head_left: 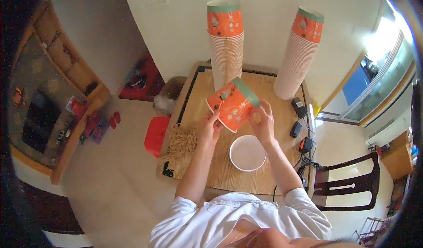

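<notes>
An orange paper tub point(231, 106) with a green base band and printed figures is tilted in the air over the table, held between both hands. The thumb and fingers of my left hand point(210, 125) pinch its lower left rim. My right hand point(263, 121) grips its right side, the fingers bent against the wall. Just below, a white round tub point(248, 153) stands on the wooden table point(224, 168) with its mouth up, near my right forearm. Beside my left forearm lies a loose heap of straw-coloured shreds point(183, 141).
Two tall stacks of upside-down paper tubs rise at the back, a left stack point(225, 49) and a right stack point(299, 56). Black adapters point(299, 108) and cables line the table's right edge. A dark chair point(348, 184) stands right; a red bin point(156, 137) stands left.
</notes>
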The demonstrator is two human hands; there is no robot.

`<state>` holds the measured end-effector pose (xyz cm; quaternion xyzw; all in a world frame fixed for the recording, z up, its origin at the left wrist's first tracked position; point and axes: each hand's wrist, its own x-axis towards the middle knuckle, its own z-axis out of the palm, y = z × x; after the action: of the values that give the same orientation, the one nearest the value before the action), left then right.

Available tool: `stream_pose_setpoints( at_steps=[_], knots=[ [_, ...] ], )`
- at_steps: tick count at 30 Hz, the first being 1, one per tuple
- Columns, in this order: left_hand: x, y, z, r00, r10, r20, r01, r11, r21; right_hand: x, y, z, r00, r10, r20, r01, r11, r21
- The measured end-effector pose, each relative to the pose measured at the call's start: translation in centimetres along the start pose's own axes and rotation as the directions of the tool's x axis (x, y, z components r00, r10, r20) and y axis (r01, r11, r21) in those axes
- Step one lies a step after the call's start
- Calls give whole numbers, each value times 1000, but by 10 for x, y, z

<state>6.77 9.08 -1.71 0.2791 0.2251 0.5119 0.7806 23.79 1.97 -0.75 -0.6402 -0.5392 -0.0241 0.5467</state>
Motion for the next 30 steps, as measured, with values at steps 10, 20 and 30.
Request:
stream_pose_setpoints(
  at_steps=[10,20,30],
  knots=[
    [82,38,73,971,105,214,-104,994,-14,142,-34,-51,864,-503,4,490,840,-234],
    [221,79,183,910,288,298,-218,945,-245,337,-82,-44,560,-812,166,748,409,-523],
    [275,55,86,690,622,370,-629,263,732,405,-13,17,572,-729,377,805,410,-428]
  ],
)
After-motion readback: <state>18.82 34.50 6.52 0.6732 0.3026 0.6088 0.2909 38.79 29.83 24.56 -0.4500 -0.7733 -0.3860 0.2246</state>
